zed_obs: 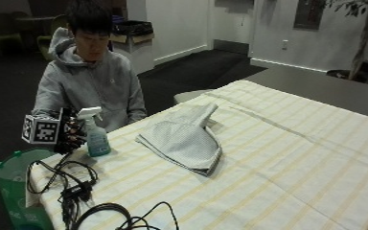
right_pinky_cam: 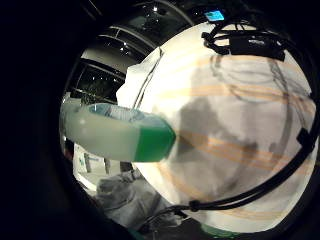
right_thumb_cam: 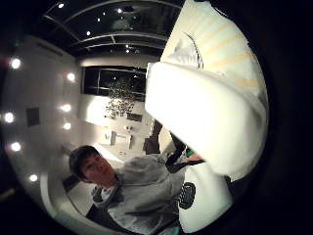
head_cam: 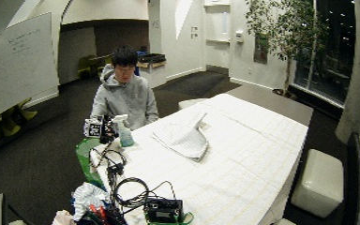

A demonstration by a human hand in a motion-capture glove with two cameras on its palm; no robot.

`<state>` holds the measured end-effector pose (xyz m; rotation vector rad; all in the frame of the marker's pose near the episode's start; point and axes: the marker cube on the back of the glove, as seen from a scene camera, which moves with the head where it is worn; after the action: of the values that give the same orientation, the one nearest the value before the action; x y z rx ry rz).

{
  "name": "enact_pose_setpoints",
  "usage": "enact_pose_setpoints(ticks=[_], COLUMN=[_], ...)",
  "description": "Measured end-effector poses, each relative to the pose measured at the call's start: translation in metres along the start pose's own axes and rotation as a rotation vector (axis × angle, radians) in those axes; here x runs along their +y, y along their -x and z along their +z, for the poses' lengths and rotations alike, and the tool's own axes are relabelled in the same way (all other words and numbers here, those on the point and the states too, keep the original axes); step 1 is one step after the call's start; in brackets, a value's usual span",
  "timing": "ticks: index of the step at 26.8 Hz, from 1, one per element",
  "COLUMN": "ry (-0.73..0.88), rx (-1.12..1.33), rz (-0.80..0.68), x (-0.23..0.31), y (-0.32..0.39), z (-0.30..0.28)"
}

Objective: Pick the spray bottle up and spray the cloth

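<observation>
The bottle stands upright near the table corner, before the person. The right hand wraps its neck. The folded cloth lies just beside, apart, nothing between. A green bin stands beside the corner.

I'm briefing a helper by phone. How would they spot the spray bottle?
Find the striped tablecloth, then its corner nearest the seated person. The spray bottle stands upright there beside the gloved hand: translucent teal, white trigger top, unlike the flat folded cloth.
</observation>
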<state>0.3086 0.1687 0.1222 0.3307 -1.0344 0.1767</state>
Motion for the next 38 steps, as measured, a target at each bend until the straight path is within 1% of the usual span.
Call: enact_pose_setpoints(ticks=[11,19,38], ry=[0.036,0.016,-0.023], rx=[-0.123,-0.211,-0.323], rz=[-0.034,-0.017,-0.016], x=[-0.017,-0.020,-0.027], y=[0.000,-0.001,0.005], z=[0.016,0.026,0.034])
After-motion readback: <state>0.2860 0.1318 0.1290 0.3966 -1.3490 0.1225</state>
